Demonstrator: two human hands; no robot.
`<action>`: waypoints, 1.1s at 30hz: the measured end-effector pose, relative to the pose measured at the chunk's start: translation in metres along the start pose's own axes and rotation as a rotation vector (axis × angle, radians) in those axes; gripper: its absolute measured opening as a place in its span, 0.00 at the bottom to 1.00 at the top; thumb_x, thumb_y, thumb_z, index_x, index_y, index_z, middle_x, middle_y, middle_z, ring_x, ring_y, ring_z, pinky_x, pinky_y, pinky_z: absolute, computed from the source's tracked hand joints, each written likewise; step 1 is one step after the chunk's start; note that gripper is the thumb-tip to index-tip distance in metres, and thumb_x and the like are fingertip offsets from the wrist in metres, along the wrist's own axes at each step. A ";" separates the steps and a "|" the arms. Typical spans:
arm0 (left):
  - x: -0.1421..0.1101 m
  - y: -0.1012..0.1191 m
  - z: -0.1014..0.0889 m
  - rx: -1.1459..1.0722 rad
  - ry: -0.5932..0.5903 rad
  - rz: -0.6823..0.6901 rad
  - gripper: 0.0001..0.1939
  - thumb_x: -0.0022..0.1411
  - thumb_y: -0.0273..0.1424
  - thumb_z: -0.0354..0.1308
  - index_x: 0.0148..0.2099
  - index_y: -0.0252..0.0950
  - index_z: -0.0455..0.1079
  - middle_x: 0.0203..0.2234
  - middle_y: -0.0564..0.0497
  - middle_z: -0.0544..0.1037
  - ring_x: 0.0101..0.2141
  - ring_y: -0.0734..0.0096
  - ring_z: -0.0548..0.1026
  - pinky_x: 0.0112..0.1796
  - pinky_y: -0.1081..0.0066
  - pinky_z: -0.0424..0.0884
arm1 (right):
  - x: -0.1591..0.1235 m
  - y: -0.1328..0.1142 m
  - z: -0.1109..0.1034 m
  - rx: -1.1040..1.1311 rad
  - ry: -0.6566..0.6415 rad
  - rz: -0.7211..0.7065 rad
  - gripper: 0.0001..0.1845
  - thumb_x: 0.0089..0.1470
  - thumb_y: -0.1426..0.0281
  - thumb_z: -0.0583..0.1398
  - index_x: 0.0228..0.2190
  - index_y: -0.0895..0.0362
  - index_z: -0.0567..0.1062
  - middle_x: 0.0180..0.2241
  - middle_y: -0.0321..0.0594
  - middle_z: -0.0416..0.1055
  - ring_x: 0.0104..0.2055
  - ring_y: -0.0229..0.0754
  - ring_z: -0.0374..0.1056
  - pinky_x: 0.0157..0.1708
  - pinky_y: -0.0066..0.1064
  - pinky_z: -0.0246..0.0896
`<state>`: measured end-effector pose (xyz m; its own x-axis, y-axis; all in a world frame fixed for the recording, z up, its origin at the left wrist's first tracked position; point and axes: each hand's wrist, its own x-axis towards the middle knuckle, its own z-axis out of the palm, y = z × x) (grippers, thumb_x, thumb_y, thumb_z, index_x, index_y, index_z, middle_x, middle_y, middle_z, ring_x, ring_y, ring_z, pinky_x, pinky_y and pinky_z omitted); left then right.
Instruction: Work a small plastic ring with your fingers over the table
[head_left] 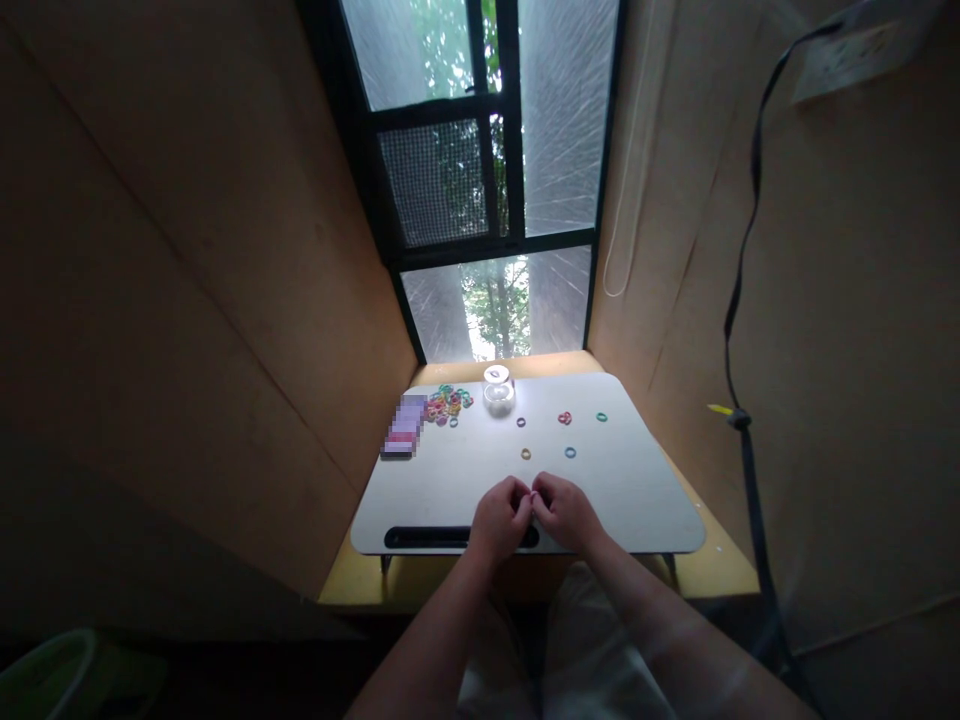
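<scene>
My left hand (504,518) and my right hand (564,512) meet over the front of the white lap table (450,490). Both have their fingers pinched together, fingertip to fingertip. A tiny pinkish bit shows between them, too small to name. Beyond the hands lie small hair-tie-like rings: a yellow ring (526,454), a light blue ring (570,453), a purple ring (521,422), a green ring (601,417) and a red-and-pink cluster of rings (565,418). At the back left is a heap of many-coloured rings (447,402), with a grey-green ring (454,422) just in front.
A clear round jar (499,396) stands at the table's back edge. A phone (403,428), its screen blurred, lies at the left edge. A black slot (427,537) runs along the front. Wooden walls flank the table; a black cable (739,300) hangs on the right.
</scene>
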<state>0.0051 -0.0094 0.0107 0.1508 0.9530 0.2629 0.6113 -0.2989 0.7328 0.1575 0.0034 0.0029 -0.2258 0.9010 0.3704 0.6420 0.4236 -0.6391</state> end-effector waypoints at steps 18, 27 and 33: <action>0.004 0.001 -0.004 -0.051 -0.030 -0.022 0.08 0.62 0.34 0.52 0.34 0.37 0.69 0.26 0.53 0.74 0.28 0.72 0.69 0.30 0.73 0.62 | 0.004 0.000 0.000 0.027 -0.020 0.010 0.07 0.53 0.69 0.54 0.26 0.55 0.69 0.23 0.35 0.68 0.25 0.37 0.60 0.28 0.27 0.52; 0.005 0.002 -0.005 -0.052 -0.021 -0.028 0.08 0.61 0.34 0.52 0.34 0.37 0.69 0.26 0.53 0.74 0.28 0.72 0.69 0.31 0.72 0.63 | 0.004 0.001 0.002 0.030 -0.018 0.012 0.07 0.53 0.69 0.53 0.26 0.55 0.69 0.23 0.35 0.68 0.26 0.37 0.61 0.28 0.28 0.53; 0.004 0.001 -0.004 -0.039 -0.012 -0.024 0.07 0.61 0.34 0.52 0.34 0.37 0.69 0.26 0.53 0.74 0.27 0.73 0.69 0.30 0.73 0.62 | 0.004 0.002 0.002 0.019 -0.020 0.005 0.06 0.53 0.69 0.53 0.26 0.55 0.68 0.23 0.35 0.68 0.26 0.38 0.62 0.29 0.28 0.52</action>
<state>0.0029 -0.0063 0.0148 0.1457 0.9603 0.2377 0.5839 -0.2775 0.7630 0.1562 0.0081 0.0020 -0.2371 0.9049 0.3533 0.6294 0.4201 -0.6537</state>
